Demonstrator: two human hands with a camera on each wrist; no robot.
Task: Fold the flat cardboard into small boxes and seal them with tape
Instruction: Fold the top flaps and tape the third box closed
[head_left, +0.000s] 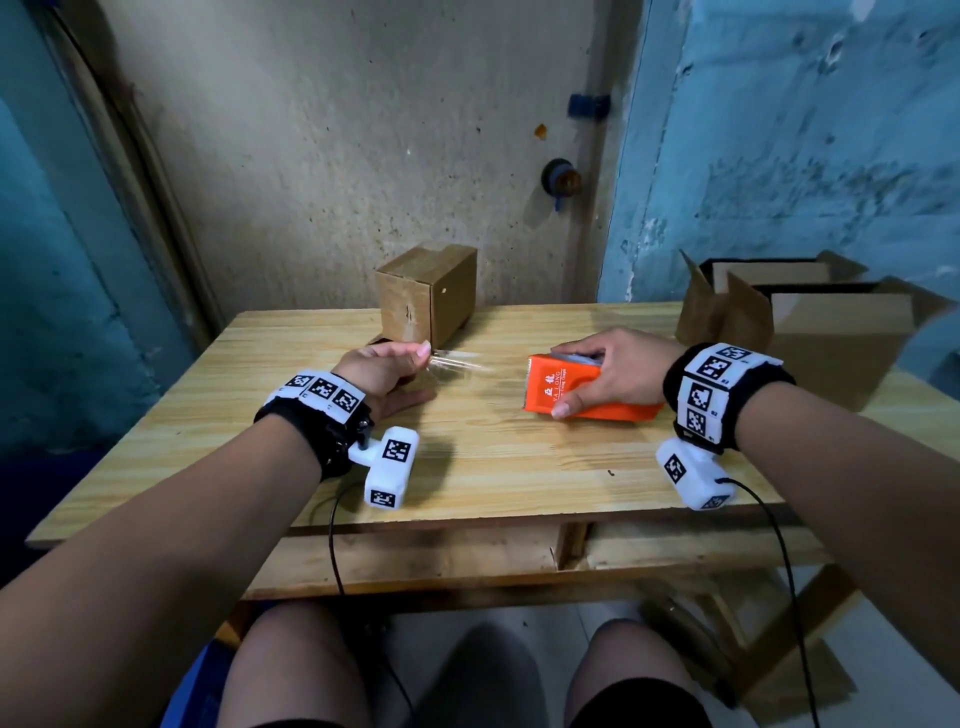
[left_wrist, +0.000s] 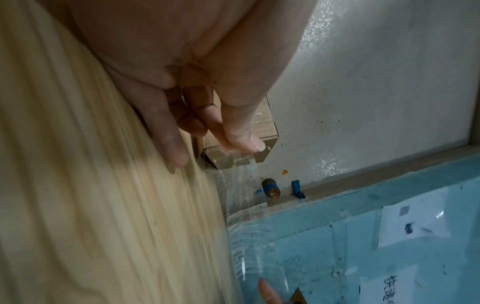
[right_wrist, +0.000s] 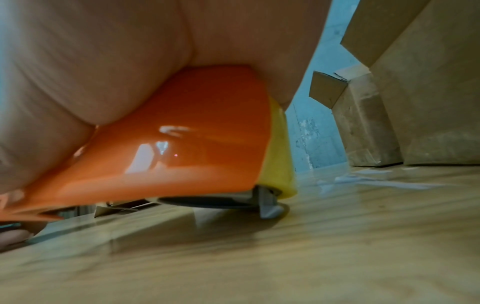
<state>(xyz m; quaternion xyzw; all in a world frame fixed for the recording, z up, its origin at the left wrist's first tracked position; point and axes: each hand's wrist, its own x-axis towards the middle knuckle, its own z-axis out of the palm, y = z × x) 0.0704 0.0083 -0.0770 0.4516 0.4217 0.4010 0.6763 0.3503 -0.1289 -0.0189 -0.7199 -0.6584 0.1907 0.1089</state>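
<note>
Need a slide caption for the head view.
Left hand pinches clear tape drawn from orange dispenser held by right hand.

The orange plastic tape dispenser under the right hand bore white Chinese characters, too small to read, above the Latin letters "A LONG". Handwritten marks on the blue painted wall beyond the left hand were illegible.

Open tabletop in front, boxes at the back
Bare table lies near the edge; a folded box and open cartons block the far side.
</note>
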